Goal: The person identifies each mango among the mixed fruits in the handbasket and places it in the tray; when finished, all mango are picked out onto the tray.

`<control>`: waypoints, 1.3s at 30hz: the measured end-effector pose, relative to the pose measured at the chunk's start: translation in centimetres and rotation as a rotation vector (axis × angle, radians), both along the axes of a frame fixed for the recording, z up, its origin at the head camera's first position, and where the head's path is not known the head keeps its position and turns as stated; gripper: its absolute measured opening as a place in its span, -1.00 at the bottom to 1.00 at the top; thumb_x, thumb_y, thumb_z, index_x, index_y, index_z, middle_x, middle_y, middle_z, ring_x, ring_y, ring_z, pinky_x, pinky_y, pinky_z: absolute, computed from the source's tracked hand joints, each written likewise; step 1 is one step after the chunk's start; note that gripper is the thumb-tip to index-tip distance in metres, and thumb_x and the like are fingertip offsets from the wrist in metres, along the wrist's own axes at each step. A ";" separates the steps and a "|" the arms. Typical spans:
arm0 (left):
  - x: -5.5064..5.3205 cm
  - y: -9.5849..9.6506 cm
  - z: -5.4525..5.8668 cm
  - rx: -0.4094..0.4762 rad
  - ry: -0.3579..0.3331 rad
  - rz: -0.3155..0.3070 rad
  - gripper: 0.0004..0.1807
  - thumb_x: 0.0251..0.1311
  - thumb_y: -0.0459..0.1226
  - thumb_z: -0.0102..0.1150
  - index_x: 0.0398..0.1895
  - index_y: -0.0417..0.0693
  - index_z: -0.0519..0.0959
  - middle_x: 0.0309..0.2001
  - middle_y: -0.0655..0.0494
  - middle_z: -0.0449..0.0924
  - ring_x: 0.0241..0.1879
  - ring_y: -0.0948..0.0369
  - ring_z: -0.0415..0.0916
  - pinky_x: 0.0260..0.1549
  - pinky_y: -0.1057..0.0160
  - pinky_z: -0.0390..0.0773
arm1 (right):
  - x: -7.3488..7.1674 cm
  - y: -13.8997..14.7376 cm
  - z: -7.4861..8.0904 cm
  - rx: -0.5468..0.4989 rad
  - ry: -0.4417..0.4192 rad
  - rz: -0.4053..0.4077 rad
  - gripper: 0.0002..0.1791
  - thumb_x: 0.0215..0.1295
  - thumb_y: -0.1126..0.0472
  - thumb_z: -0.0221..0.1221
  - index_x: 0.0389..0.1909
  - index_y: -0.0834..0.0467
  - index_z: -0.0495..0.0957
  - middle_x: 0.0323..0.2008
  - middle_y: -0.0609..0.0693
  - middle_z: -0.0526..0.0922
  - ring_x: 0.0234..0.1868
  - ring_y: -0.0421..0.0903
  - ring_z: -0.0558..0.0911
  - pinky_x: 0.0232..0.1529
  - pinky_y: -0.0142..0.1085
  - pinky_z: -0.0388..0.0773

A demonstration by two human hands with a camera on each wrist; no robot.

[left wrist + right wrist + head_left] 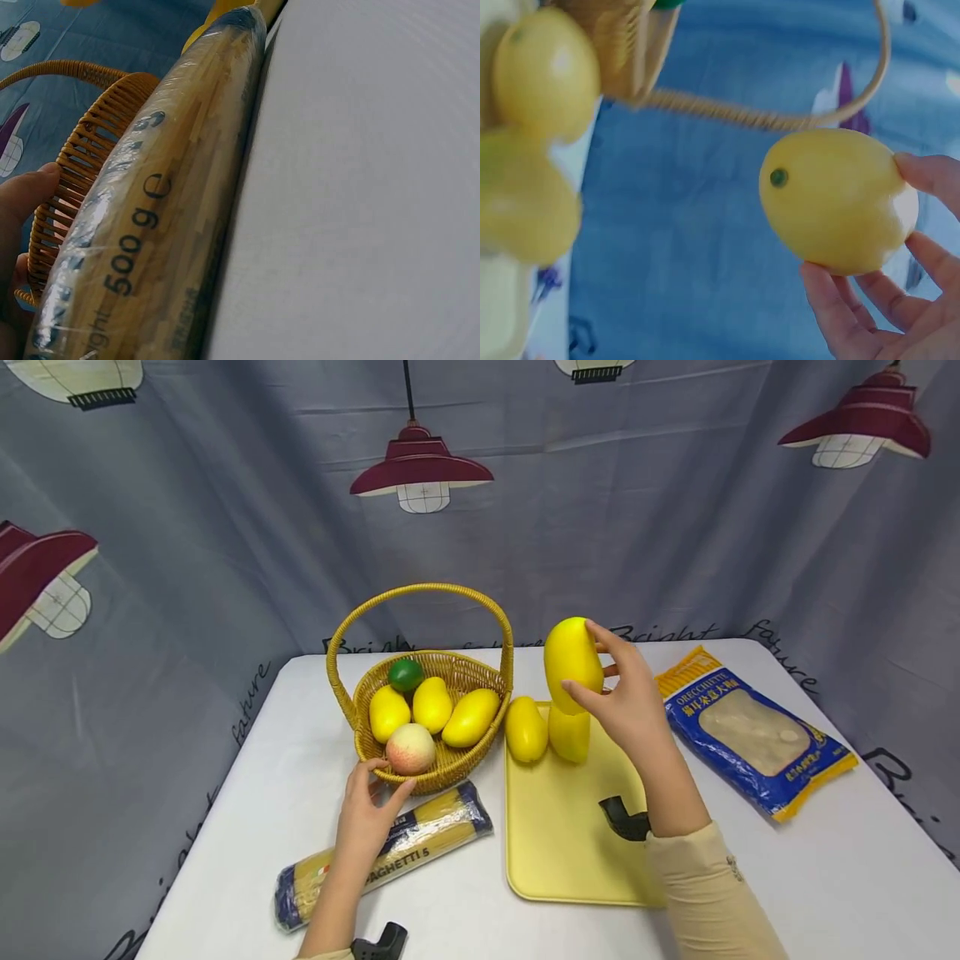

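Observation:
My right hand (628,697) holds a yellow mango (572,662) up above the far end of a yellow tray (570,827), fingers and thumb on its sides. The right wrist view shows the green stem spot on this mango (840,201). Two more mangoes, one on the left (527,729) and one beside it (568,737), lie on the tray. My left hand (367,814) grips the near rim of a wicker basket (461,768), thumb against its outer wall. Inside are a peach (410,749), several mangoes (471,717) and a dark green fruit (406,675).
A spaghetti pack (431,839) lies slantwise in front of the basket, partly under my left forearm. On the right rests a blue and yellow orecchiette bag (750,727). The basket's tall handle (420,587) arches up. A grey curtain (600,527) hangs behind the white table (247,827).

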State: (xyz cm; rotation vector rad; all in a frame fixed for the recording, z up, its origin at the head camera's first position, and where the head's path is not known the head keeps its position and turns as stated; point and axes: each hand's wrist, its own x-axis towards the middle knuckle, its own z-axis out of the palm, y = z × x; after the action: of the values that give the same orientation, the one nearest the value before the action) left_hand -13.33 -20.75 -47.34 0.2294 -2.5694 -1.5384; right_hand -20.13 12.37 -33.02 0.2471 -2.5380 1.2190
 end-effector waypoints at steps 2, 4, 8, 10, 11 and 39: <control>0.0 -0.1 0.0 0.001 0.002 0.000 -0.22 0.02 0.29 0.23 0.15 0.02 0.29 0.34 -0.13 0.11 0.22 -0.17 0.32 0.19 -0.09 0.40 | -0.4 1.3 -0.6 -0.007 -0.028 -0.031 -0.14 0.20 0.10 0.35 0.47 -0.18 0.13 0.24 0.17 0.34 -0.04 0.14 0.46 -0.21 -0.03 0.62; 0.1 -0.1 0.0 0.000 0.004 -0.001 -0.24 0.04 0.27 0.24 0.15 0.02 0.29 0.34 -0.13 0.12 0.22 -0.17 0.32 0.18 -0.09 0.40 | -0.8 2.6 -1.3 -0.017 -0.063 -0.061 -0.14 0.21 0.06 0.33 0.48 -0.18 0.11 0.27 0.20 0.33 -0.04 0.18 0.47 -0.19 0.00 0.60; 0.1 -0.1 0.0 -0.005 0.010 -0.005 -0.26 0.07 0.25 0.24 0.15 0.02 0.29 0.32 -0.14 0.13 0.22 -0.17 0.32 0.18 -0.10 0.40 | -1.7 5.1 -3.1 -0.033 -0.145 -0.093 -0.13 0.24 0.03 0.31 0.50 -0.12 0.08 0.25 0.26 0.34 -0.04 0.22 0.48 -0.09 0.05 0.56; 0.1 -0.1 0.0 -0.007 0.014 -0.005 -0.27 0.07 0.24 0.24 0.14 0.02 0.29 0.31 -0.14 0.14 0.22 -0.17 0.32 0.18 -0.10 0.40 | -2.1 6.0 -4.2 -0.034 -0.203 -0.096 -0.12 0.25 0.00 0.29 0.50 -0.08 0.05 0.24 0.29 0.35 0.01 0.25 0.45 -0.03 0.09 0.54; 0.1 -0.1 0.0 -0.008 0.017 -0.006 -0.27 0.08 0.24 0.23 0.14 0.02 0.29 0.31 -0.14 0.15 0.22 -0.17 0.31 0.19 -0.10 0.40 | -2.4 6.4 -4.8 -0.039 -0.229 -0.091 -0.12 0.24 0.00 0.29 0.51 -0.06 0.05 0.23 0.31 0.35 0.04 0.26 0.44 -0.02 0.10 0.54; 0.1 -0.1 0.1 -0.015 -0.005 -0.003 -0.22 0.04 0.29 0.20 0.17 0.04 0.28 0.32 -0.11 0.14 0.24 -0.17 0.30 0.19 -0.10 0.39 | -5.1 8.8 -11.1 -0.153 -0.682 -0.033 -0.02 0.27 -0.15 0.22 0.53 0.10 -0.10 0.26 0.39 0.18 0.09 0.24 0.43 -0.06 -0.10 0.63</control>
State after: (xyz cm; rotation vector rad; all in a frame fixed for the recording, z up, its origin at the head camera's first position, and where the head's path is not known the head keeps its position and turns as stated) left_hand -13.27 -20.84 -47.24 0.2281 -2.5851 -1.5211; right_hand -25.22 21.21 -44.12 -0.3007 -2.9452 1.6979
